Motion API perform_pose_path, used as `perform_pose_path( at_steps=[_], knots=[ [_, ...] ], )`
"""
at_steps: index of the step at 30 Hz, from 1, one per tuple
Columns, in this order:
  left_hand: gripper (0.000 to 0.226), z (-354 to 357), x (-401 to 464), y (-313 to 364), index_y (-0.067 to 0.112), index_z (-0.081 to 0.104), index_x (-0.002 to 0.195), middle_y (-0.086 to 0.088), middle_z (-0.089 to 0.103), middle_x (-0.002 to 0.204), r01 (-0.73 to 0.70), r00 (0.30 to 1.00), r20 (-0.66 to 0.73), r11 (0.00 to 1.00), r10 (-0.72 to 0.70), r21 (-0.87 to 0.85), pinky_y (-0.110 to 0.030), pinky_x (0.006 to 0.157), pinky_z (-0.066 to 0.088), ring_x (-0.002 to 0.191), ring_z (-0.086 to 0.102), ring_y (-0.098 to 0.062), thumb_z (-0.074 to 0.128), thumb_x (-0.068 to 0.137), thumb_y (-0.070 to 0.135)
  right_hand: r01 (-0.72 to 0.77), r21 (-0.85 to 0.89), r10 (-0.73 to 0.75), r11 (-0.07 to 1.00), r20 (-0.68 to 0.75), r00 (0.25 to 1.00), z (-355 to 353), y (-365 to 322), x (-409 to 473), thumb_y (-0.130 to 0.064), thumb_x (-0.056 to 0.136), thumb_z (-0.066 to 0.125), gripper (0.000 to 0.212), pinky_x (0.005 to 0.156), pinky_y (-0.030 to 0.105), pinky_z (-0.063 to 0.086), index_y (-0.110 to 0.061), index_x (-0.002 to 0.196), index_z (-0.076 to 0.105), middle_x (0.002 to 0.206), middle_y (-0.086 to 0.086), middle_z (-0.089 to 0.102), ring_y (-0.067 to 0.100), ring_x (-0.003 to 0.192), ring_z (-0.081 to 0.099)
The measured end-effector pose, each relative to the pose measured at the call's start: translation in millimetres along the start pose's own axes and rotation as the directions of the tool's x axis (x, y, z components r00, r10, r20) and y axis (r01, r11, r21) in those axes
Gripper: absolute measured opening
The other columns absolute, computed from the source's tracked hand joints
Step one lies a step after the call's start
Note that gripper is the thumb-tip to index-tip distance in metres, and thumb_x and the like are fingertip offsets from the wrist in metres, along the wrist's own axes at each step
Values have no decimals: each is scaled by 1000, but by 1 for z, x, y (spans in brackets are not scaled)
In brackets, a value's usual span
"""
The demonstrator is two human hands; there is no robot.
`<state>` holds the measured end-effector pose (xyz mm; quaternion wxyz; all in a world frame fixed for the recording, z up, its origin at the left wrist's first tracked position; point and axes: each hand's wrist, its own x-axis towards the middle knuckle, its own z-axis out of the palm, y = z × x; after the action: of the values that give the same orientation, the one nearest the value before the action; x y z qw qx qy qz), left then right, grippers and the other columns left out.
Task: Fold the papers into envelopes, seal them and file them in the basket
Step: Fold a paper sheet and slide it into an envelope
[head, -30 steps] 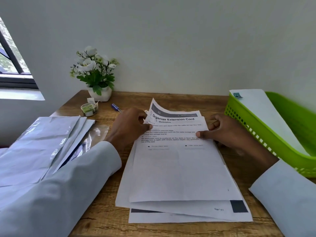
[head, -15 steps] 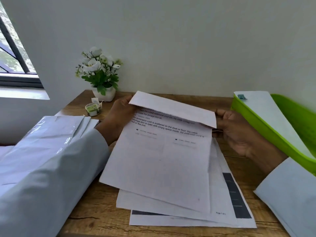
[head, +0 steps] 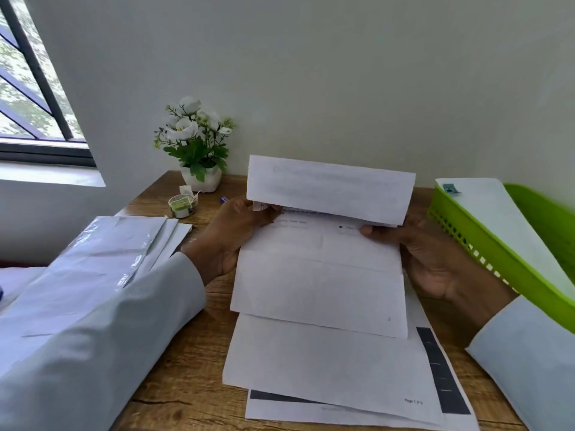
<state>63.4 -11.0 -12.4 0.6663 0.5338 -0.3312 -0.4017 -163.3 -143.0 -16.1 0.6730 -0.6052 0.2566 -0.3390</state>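
Note:
I hold a printed white sheet (head: 320,284) lifted above the desk, its top part folded over toward me as a flap. My left hand (head: 233,231) pinches its left edge at the fold. At the opposite edge my right hand (head: 423,253) grips the sheet, thumb on the front. Beneath it lies a loose stack of more printed papers (head: 336,368). A pile of glossy white envelopes (head: 102,259) lies at the left, partly under my left sleeve. The green plastic basket (head: 485,244) stands at the right with a white envelope (head: 494,219) in it.
A small potted plant with white flowers (head: 196,144) stands at the back of the wooden desk (head: 186,384). A roll of tape (head: 182,205) sits in front of it, and a blue pen tip (head: 223,199) shows behind my left hand. A window is at the far left.
The sheet has been lifted off the stack and its top folded further down toward me, hiding most of the print. Both hands rose with it.

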Motion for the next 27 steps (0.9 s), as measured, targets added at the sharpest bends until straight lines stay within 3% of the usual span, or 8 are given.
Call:
perform_pose_path(
  at_steps=[3, 6, 9, 12, 14, 18, 22, 27],
  knots=[
    [26, 0, 0, -2, 6, 68, 109, -13, 74, 102, -2, 999, 39, 998, 5, -67, -36, 73, 61, 89, 72, -25, 56, 90, -6, 103, 47, -104, 994, 19, 994, 2, -4, -1, 2, 67, 70, 35, 82, 32, 59, -29, 81, 81, 95, -1, 78, 15, 90, 73],
    [30, -2, 2, -2, 6, 67, 111, -15, 73, 104, 14, 996, 90, 993, -4, -114, -38, 75, 61, 90, 72, -27, 51, 89, -9, 170, 83, -173, 982, 26, 985, -3, -8, -1, -24, 57, 80, 24, 81, 35, 60, -30, 80, 81, 93, -2, 78, 15, 87, 73],
    [30, -7, 2, -2, 10, 65, 116, -13, 71, 112, 43, 984, 175, 990, -19, -133, -39, 78, 61, 97, 71, -25, 55, 88, 8, 129, 52, -131, 990, 23, 991, -11, -7, 2, -33, 45, 88, 50, 84, 42, 59, -22, 93, 79, 100, 4, 77, 19, 89, 73],
    [30, -10, 3, 0, 17, 74, 101, -9, 74, 104, 14, 983, 184, 994, 6, -112, -36, 75, 60, 91, 72, -22, 58, 80, 3, 130, 93, -128, 987, -20, 992, -16, -10, 5, -18, 63, 76, 36, 78, 36, 60, -14, 99, 75, 101, 7, 76, 22, 89, 72],
    [36, -10, 4, 2, 20, 79, 84, -6, 75, 96, -24, 984, 174, 995, 42, -101, -32, 71, 61, 85, 72, -20, 53, 83, -5, 105, 103, -105, 989, -5, 994, -19, -15, 6, -9, 82, 64, 18, 61, 27, 57, -19, 79, 77, 91, 1, 75, 20, 78, 69],
    [50, -15, 4, 9, 20, 73, 64, -6, 68, 90, -22, 972, 233, 998, 34, -58, -22, 48, 56, 74, 65, -19, 43, 93, -8, 45, 27, -46, 999, 34, 998, -23, -22, 2, -6, 93, 49, 40, 54, 29, 51, -23, 65, 73, 100, 7, 72, 26, 79, 66],
    [28, -20, 6, 13, 21, 76, 84, -5, 71, 101, 1, 936, 351, 1000, -2, 2, -23, 48, 55, 76, 68, -17, 55, 83, 3, 11, 13, -11, 1000, 18, 1000, -20, -23, 3, -10, 94, 49, 39, 46, 25, 49, -22, 64, 71, 85, 4, 72, 21, 65, 65],
    [36, -23, 6, 9, 13, 72, 110, -10, 71, 110, 65, 859, 506, 997, -82, 50, -28, 65, 59, 90, 71, -19, 77, 74, 10, -87, 56, 88, 995, -18, 996, -23, -20, 6, -8, 90, 49, 30, 45, 28, 52, -16, 69, 68, 85, 10, 72, 30, 65, 64]
  ],
)
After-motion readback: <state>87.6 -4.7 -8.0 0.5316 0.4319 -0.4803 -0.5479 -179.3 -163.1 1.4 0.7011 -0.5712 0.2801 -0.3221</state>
